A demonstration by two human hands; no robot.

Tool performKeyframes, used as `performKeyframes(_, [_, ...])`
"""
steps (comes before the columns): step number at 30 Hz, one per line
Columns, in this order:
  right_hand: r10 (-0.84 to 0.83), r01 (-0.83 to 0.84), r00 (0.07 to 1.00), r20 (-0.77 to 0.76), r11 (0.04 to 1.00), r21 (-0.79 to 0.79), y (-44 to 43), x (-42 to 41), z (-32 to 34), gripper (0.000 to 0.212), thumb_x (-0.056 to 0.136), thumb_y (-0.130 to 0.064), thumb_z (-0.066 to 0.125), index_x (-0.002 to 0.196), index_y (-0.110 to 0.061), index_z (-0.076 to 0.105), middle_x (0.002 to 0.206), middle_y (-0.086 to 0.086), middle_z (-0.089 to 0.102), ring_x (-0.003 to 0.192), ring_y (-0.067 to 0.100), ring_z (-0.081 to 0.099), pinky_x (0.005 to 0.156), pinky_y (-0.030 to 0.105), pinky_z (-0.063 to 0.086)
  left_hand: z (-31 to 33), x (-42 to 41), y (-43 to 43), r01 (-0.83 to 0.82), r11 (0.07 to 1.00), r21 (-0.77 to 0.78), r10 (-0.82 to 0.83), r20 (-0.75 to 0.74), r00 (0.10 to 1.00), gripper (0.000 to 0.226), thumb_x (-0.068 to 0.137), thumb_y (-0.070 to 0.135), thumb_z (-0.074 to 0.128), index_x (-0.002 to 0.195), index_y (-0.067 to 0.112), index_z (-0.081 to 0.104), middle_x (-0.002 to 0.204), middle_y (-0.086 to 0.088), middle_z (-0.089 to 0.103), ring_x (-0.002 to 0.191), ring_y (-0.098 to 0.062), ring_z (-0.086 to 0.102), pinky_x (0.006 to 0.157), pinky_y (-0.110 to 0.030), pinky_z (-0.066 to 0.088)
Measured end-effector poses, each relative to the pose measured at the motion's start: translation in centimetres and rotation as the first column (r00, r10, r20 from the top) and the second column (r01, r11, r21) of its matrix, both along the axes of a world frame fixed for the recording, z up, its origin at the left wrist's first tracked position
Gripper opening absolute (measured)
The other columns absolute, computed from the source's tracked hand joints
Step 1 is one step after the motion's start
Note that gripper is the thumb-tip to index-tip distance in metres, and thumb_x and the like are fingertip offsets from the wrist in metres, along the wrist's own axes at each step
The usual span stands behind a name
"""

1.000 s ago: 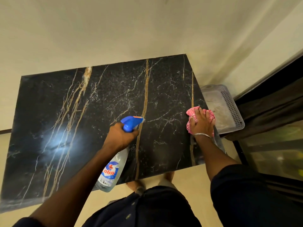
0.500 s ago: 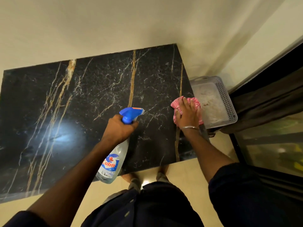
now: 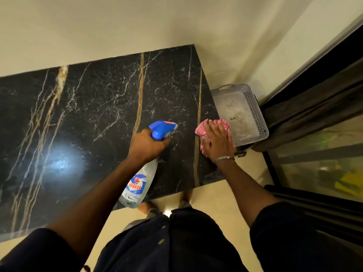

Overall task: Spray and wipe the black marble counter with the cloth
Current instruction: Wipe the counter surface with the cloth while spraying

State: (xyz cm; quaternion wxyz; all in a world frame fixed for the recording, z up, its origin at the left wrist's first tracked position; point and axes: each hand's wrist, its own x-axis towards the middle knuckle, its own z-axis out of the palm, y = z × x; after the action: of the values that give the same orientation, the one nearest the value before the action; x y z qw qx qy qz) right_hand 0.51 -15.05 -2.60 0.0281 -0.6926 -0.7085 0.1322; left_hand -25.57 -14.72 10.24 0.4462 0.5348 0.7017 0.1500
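**Inspector:** State of the black marble counter (image 3: pixel 88 114)?

**Assessor:** It runs along the wall and is dark and glossy, with gold and white veins. A lamp's glare (image 3: pixel 60 163) sits on its left half. I cannot tell wet film from the veining.

**Inspector:** The cloth?

**Assessor:** The pink cloth (image 3: pixel 202 130) lies bunched on the counter's right end, just right of the last gold vein. The right hand (image 3: pixel 218 142) presses it flat, with fingers (image 3: pixel 211 127) straight and spread. Over the past second it has kept to that same patch, and only the hand's angle has turned slightly.

**Inspector:** The spray?

**Assessor:** The left hand (image 3: pixel 146 147) is curled round the neck of the spray bottle (image 3: pixel 137 185). The bottle is tilted, with its blue head (image 3: pixel 161 127) aimed at the marble beside the cloth, and its grip and aim are unchanged. I cannot tell whether the trigger is being pulled.

**Inspector:** Finding?

**Assessor:** In my judgement work is confined to the right end, so the middle and left are still to be done. A grey basket (image 3: pixel 257 112) stands just past that end, below counter level, so a wide stroke could carry the cloth off the edge.
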Motion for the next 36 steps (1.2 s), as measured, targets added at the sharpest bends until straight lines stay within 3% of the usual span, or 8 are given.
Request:
performKeyframes(4, [-0.005, 0.004, 1.0, -0.015, 1.0, -0.02, 0.0, 0.8, 0.0, 0.062, 0.095, -0.045, 0.028, 0.154, -0.024, 0.028, 0.161, 0.0, 0.028, 0.151, 0.025, 0.016, 0.119, 0.054, 0.018, -0.1, 0.5, 0.0, 0.02, 1.0, -0.011, -0.019, 0.024, 1.0, 0.03, 0.082, 0.028, 0.071, 0.106, 0.013, 0.062, 0.082, -0.002, 0.067, 0.078, -0.015, 0.067, 0.072, -0.029, 0.055])
performKeyframes(11, [0.019, -0.019, 1.0, 0.003, 1.0, 0.02, -9.5, 2.5, -0.1, 0.06, 0.098, -0.038, 0.04, 0.154, -0.021, 0.027, 0.159, 0.004, 0.032, 0.15, 0.025, 0.019, 0.117, 0.052, 0.025, 0.3, 1.6, -0.1, 0.021, 0.999, -0.047, -0.018, 0.054, 0.998, 0.021, 0.085, 0.023, 0.07, 0.101, 0.015, 0.059, 0.077, 0.005, 0.06, 0.069, -0.005, 0.058, 0.058, -0.015, 0.04])
performKeyframes(15, [0.004, -0.003, 0.998, 0.067, 1.0, -0.009, -9.6, 2.1, -0.1, 0.061, 0.097, -0.039, 0.036, 0.155, -0.023, 0.026, 0.159, 0.004, 0.03, 0.15, 0.028, 0.019, 0.115, 0.055, 0.026, 0.3, 2.3, 0.1, 0.021, 0.999, -0.043, -0.019, 0.068, 0.998, 0.018, 0.086, 0.022, 0.069, 0.1, 0.016, 0.058, 0.076, 0.004, 0.06, 0.068, -0.006, 0.058, 0.057, -0.015, 0.039])
performKeyframes(19, [-0.024, 0.031, 0.987, 0.157, 0.999, -0.043, -8.3, -1.1, -0.3, 0.065, 0.098, -0.045, 0.03, 0.157, -0.022, 0.017, 0.164, 0.007, 0.018, 0.152, 0.031, 0.011, 0.119, 0.056, 0.016, 0.5, 2.3, 0.3, -0.016, 0.999, -0.033, 0.019, 0.1, 0.995, 0.015, 0.085, 0.021, 0.069, 0.094, 0.018, 0.058, 0.078, -0.001, 0.062, 0.071, -0.012, 0.06, 0.06, -0.019, 0.044])
performKeyframes(25, [0.308, -0.306, 0.947, 0.093, 0.952, -0.033, -9.4, -8.4, -0.6, 0.073, 0.093, -0.047, 0.04, 0.157, -0.023, 0.018, 0.164, 0.006, 0.017, 0.151, 0.032, 0.015, 0.119, 0.058, 0.016, 0.2, 1.3, 0.5, -0.077, 0.997, -0.006, 0.078, 0.082, 0.994, 0.023, 0.08, 0.026, 0.074, 0.095, 0.012, 0.064, 0.079, -0.005, 0.068, 0.072, -0.017, 0.065, 0.069, -0.031, 0.053])
performKeyframes(29, [0.459, -0.455, 0.884, 0.086, 0.888, -0.06, -10.0, -5.7, -0.5, 0.07, 0.097, -0.05, 0.035, 0.158, -0.025, 0.013, 0.166, 0.002, 0.008, 0.153, 0.027, 0.004, 0.12, 0.057, 0.009, -0.2, 0.8, 0.7, -0.075, 0.997, -0.017, 0.075, 0.061, 0.995, 0.025, 0.081, 0.027, 0.073, 0.099, 0.014, 0.063, 0.08, -0.003, 0.067, 0.074, -0.017, 0.066, 0.072, -0.031, 0.055])
performKeyframes(31, [0.42, -0.417, 0.902, 0.101, 0.908, -0.052, -10.6, -2.6, -0.3, 0.068, 0.097, -0.049, 0.033, 0.158, -0.025, 0.014, 0.166, 0.003, 0.009, 0.153, 0.027, 0.005, 0.12, 0.058, 0.011, -0.1, 0.6, 0.7, -0.075, 0.997, -0.02, 0.076, 0.062, 0.995, 0.022, 0.081, 0.027, 0.072, 0.098, 0.016, 0.062, 0.083, -0.005, 0.067, 0.078, -0.018, 0.066, 0.075, -0.033, 0.055])
performKeyframes(36, [0.032, -0.028, 0.994, 0.103, 0.998, -0.049, -10.7, 4.7, 0.1, 0.066, 0.094, -0.043, 0.036, 0.153, -0.015, 0.029, 0.159, 0.012, 0.03, 0.149, 0.032, 0.022, 0.116, 0.054, 0.026, 0.0, 0.2, 0.7, -0.042, 0.999, -0.021, 0.043, 0.07, 0.997, 0.024, 0.082, 0.027, 0.072, 0.1, 0.017, 0.06, 0.087, -0.008, 0.068, 0.082, -0.021, 0.067, 0.079, -0.036, 0.056])
